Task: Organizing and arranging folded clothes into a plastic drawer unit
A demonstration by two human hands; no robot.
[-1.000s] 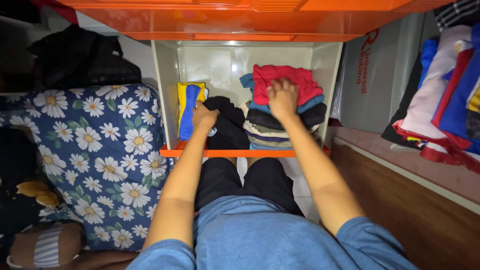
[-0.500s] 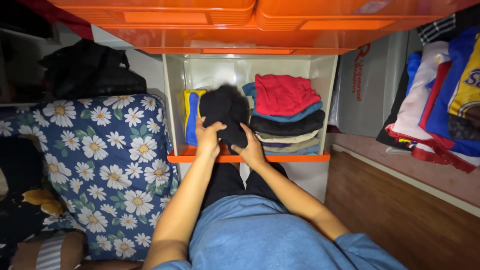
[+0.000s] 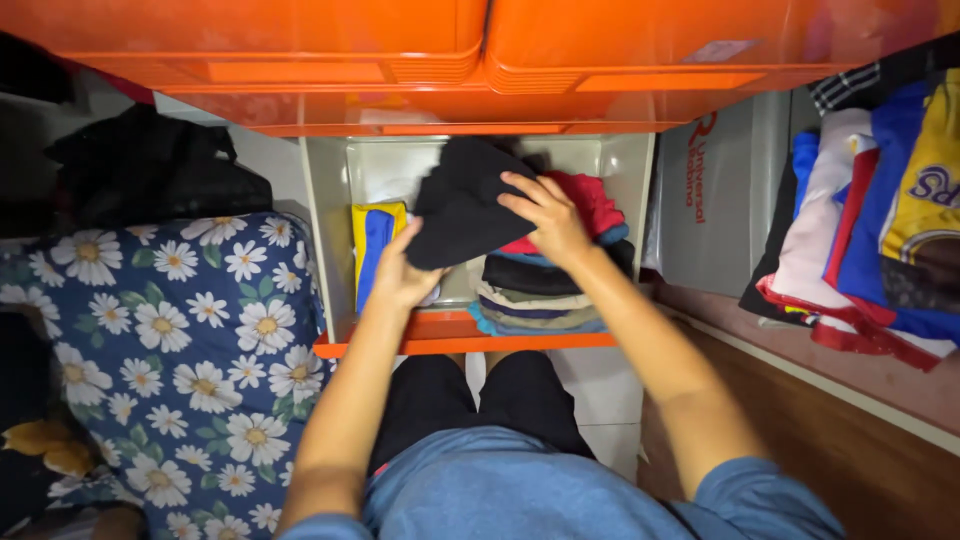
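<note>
A folded black garment (image 3: 462,205) is lifted above the open drawer (image 3: 460,332), which has cream walls and an orange front edge. My left hand (image 3: 400,275) holds its lower left corner. My right hand (image 3: 548,218) grips its right side, over a stack of folded clothes (image 3: 545,290) with a red piece on top. A yellow and blue folded garment (image 3: 375,245) stands against the drawer's left wall.
Orange drawer fronts (image 3: 480,50) hang overhead. A blue daisy-print cushion (image 3: 190,340) lies at left with a black bag (image 3: 150,170) behind it. Folded colourful clothes (image 3: 880,220) sit on a wooden ledge (image 3: 820,420) at right. My knees are under the drawer.
Both hands have raised the black garment out of the drawer's middle and carried it up and to the right, toward the stack. One second ago my right hand pressed on the red piece.
</note>
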